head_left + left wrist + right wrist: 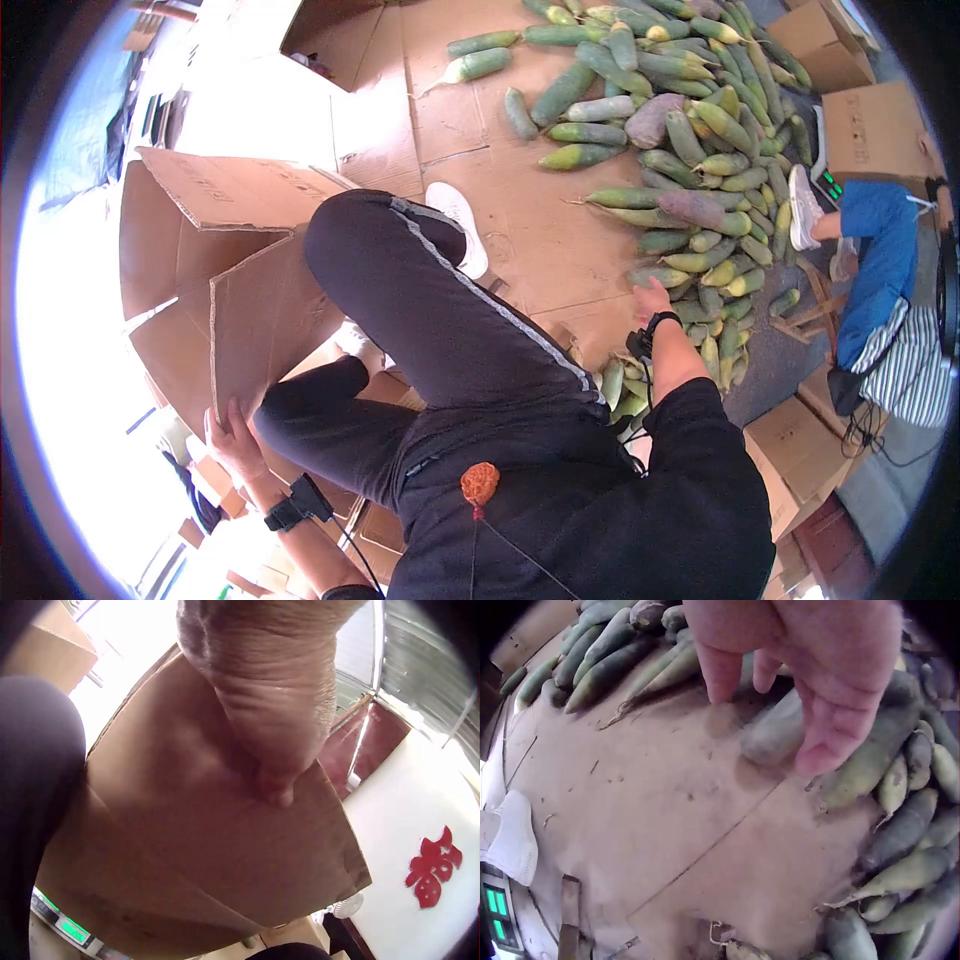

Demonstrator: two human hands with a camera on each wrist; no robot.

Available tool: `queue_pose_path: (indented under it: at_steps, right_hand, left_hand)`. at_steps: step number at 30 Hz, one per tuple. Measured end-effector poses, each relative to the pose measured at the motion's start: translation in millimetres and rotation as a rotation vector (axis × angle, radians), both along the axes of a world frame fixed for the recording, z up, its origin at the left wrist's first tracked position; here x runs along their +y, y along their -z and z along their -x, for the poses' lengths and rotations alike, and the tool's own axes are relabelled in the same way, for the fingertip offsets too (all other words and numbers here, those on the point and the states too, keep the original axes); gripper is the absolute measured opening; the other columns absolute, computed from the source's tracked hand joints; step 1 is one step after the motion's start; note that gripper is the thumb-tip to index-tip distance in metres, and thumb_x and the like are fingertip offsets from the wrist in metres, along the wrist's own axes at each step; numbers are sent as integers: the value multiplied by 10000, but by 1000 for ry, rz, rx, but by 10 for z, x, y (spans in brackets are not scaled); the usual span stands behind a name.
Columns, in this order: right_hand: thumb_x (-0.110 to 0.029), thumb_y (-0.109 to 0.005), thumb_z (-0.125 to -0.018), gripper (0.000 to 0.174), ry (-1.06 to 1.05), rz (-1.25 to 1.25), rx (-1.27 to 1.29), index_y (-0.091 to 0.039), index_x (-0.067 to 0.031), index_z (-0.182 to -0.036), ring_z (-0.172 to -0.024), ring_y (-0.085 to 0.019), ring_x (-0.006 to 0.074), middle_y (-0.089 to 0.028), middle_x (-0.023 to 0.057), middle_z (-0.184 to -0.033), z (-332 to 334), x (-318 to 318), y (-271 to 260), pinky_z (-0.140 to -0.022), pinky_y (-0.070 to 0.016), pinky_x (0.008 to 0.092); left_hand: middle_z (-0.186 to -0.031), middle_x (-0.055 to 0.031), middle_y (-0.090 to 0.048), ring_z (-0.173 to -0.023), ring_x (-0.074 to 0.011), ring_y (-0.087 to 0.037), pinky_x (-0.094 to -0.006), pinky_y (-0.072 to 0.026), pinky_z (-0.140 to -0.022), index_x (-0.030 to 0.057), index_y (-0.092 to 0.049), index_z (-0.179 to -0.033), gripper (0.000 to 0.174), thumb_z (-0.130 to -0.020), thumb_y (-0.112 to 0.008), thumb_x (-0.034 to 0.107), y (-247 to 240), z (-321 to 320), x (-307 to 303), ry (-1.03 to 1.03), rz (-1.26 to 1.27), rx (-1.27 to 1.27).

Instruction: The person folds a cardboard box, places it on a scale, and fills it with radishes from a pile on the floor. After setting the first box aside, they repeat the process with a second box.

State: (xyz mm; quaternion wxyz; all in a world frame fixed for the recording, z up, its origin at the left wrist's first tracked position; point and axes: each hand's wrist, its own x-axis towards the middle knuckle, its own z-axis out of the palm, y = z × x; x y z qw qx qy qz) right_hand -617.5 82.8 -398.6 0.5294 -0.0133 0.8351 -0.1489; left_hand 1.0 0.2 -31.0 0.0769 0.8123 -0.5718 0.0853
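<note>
Beside the legs, an open cardboard box (250, 330) stands with its flaps up. The left hand (235, 450) holds the edge of a flap; in the left wrist view that hand (274, 690) covers the top of the cardboard panel (202, 847), a fingertip lying against its face and the rest hidden. At the near edge of a large pile of green radishes (700, 260), the right hand (653, 300) is on one radish (657, 276). The right wrist view shows the right hand (802, 690) from above, thumb and fingers on either side of that radish (776, 731).
Cardboard sheeting (500, 200) covers the floor under the pile. White shoes (457, 225) rest on it. Another person's leg (880, 240) is at the right, near a scale with a green display (830, 183). More boxes (875, 130) stand around, and a wooden frame (820, 305) lies beyond the pile.
</note>
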Motion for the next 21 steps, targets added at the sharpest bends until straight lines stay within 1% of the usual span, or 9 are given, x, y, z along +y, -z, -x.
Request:
queue_pose_path:
  at_steps: [3,4,7,9,11,12,14,19,21]
  right_hand:
    - [-194,-659,-786,756,83,47,1,-267,-110,-1428,-858,-574,258,-573,173,-1120,92,37,314,-610,-478,416]
    - [-261,-586,-855,695,88,-26,-109,-206,-324,-1433,-976,-540,363,-460,112,-1297,143,13,307,-720,-493,448]
    - [-285,-579,-861,693,-2,-127,-81,-197,-339,-1437,-975,-541,362,-437,117,-1332,169,-113,270,-694,-499,435]
    - [-304,-572,-867,694,6,-154,-102,-184,-347,-1441,-1010,-520,366,-389,120,-1383,141,-181,213,-726,-483,447]
    - [-241,-588,-855,718,112,-114,-52,-193,-268,-1454,-994,-502,277,-446,120,-1337,127,-217,230,-626,-440,437]
    - [-241,-588,-855,718,104,-118,-57,-193,-268,-1454,-994,-502,277,-446,120,-1337,135,-224,266,-626,-440,437]
    - [-254,-582,-859,736,166,-111,-114,-156,-280,-1459,-1085,-445,285,-359,87,-1416,176,-235,327,-700,-428,448]
    - [-310,-590,-851,755,193,-101,-142,-142,-301,-1458,-1122,-428,301,-314,60,-1451,199,-198,550,-750,-405,454]
    - [-328,-593,-847,763,203,-89,-150,-138,-308,-1458,-1139,-423,307,-301,52,-1459,232,-138,659,-751,-400,457]
  left_hand:
    - [-824,-181,-636,-725,-292,-616,-373,-474,-670,-39,-611,-926,235,-854,-611,185,-8,48,3,10,-1,40]
    - [-818,-176,-635,-718,-279,-613,-368,-473,-669,-38,-611,-927,216,-852,-609,164,-10,73,-10,35,12,48]
    - [-822,-174,-633,-719,-276,-611,-362,-473,-678,-28,-616,-928,194,-847,-605,149,-13,114,-29,-18,17,101]
    - [-824,-171,-632,-730,-277,-609,-359,-469,-691,-24,-617,-927,189,-846,-605,146,8,99,-15,-20,27,104]
    - [-826,-169,-632,-741,-278,-606,-356,-465,-705,-21,-618,-925,184,-844,-605,144,26,78,-7,-17,40,111]
    - [-835,-164,-632,-760,-282,-602,-351,-460,-726,-20,-619,-931,186,-845,-603,144,32,68,-1,-42,14,38]
    - [-843,-159,-632,-778,-286,-598,-346,-455,-747,-19,-619,-938,189,-846,-601,145,42,42,19,-77,-17,-42]
    - [-864,-150,-627,-804,-255,-589,-334,-453,-785,-30,-621,-957,220,-857,-604,165,27,39,-1,-67,34,236]
    - [-867,-144,-627,-809,-237,-589,-335,-453,-783,-33,-620,-957,222,-861,-604,167,39,48,-2,-64,42,226]
